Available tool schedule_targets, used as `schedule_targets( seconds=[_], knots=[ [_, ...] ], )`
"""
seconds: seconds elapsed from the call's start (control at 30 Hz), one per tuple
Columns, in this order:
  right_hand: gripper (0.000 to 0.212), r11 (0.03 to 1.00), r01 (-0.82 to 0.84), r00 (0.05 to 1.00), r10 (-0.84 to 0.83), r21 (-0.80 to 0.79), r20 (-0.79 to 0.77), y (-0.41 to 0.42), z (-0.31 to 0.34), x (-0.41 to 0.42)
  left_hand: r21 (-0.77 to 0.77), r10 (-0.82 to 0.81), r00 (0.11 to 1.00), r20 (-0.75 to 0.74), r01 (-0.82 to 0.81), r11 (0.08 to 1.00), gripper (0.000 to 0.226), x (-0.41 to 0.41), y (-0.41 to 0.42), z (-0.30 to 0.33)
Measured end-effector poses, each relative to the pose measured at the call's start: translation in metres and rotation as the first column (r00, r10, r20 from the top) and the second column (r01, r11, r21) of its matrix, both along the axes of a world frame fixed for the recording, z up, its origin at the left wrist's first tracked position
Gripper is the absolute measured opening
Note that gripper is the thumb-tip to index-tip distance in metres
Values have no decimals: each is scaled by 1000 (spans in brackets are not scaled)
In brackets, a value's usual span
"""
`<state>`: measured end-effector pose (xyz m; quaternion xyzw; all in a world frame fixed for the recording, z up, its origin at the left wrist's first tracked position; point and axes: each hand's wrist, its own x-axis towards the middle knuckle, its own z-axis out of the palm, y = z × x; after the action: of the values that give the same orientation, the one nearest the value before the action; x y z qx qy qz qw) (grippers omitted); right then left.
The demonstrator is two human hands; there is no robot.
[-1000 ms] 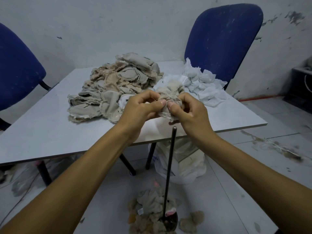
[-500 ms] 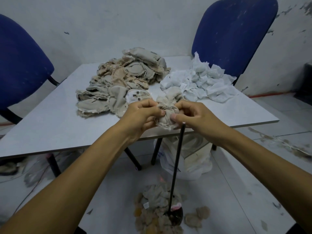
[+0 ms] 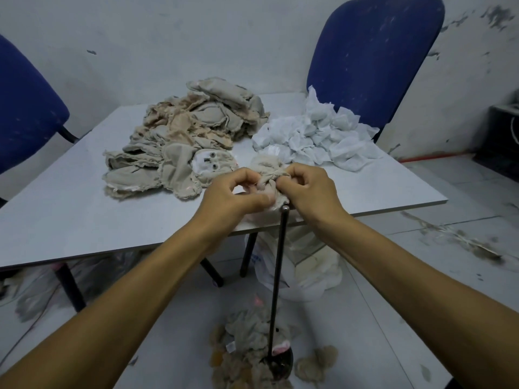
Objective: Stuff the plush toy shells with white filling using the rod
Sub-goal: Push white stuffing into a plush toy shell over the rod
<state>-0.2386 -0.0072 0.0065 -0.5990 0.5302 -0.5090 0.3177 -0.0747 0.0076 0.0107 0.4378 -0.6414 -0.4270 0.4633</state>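
From the head view I see my left hand point(image 3: 230, 196) and right hand point(image 3: 311, 189) side by side at the bench's point(image 3: 70, 214) near edge, fingers point(image 3: 244, 175) of both curled and pinching one beige plush shell point(image 3: 269, 171) between them. The rod point(image 3: 278, 276) stands upright from the floor, its tip just under the shell. One heap of empty shells point(image 3: 185, 138) lies mid-bench, one pile of white filling point(image 3: 317, 138) toward the far right corner. The bench's left side lies bare. Two blue chairs point(image 3: 373, 51) flank the bench.
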Motion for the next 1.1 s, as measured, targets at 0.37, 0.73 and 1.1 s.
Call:
schedule_targets(
  seconds=[0.37,0.73,1.1],
  knots=[
    [13,846,-518,802,531,123,-273,-3,8,-27,359,82,955,-287,27,933,38,16,-18,0],
    [14,954,-260,945,221,-147,-241,7,-9,-13,416,60,900,-431,139,899,44,4,-15,-1],
    [29,986,-142,979,128,-87,-158,4,-14,-4,55,-47,998,37,45,997,23,13,-10,5]
  ],
)
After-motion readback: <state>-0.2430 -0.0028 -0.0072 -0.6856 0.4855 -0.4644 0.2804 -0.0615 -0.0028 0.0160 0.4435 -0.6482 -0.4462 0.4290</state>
